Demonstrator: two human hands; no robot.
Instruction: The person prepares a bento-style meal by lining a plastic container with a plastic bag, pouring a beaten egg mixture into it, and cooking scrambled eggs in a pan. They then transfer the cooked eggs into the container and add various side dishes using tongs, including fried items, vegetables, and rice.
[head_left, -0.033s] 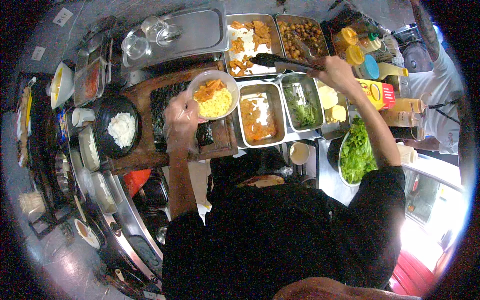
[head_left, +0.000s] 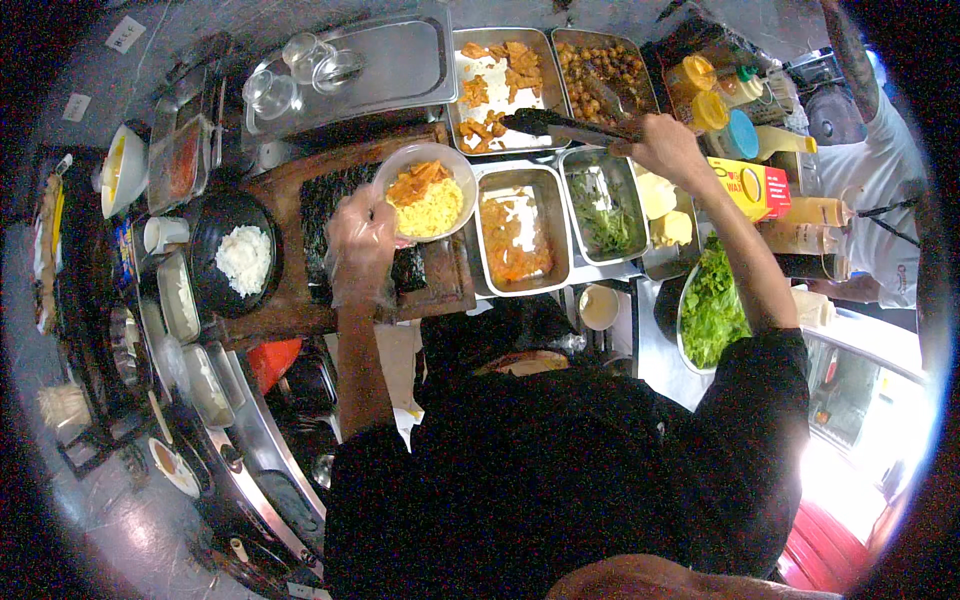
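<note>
My left hand (head_left: 360, 240), in a clear plastic glove, grips a white bowl (head_left: 381, 190) by its left side. Yellow crumbled egg (head_left: 432, 210) and orange-coated chunks (head_left: 420, 180) lie in the bowl. Under that hand, dark seaweed sheets (head_left: 325, 200) rest on a wooden board (head_left: 270, 190). Bare and closed, my right hand (head_left: 668, 152) holds black tongs (head_left: 565, 125). The tongs' tips reach over a metal tray (head_left: 553, 75) of similar orange chunks, beside a few pieces at its near edge. Whether the tips pinch a piece, I cannot make out.
A black bowl of white rice (head_left: 242, 260) sits left of the board. Metal pans of orange shreds (head_left: 515, 240) and greens (head_left: 605, 215) line the near row. Lettuce (head_left: 715, 310) and squeeze bottles (head_left: 740, 135) are at right; another person's white sleeve (head_left: 880, 170) shows beyond.
My right hand has shifted very slightly left with the tongs. My left hand and the bowl look almost unmoved.
</note>
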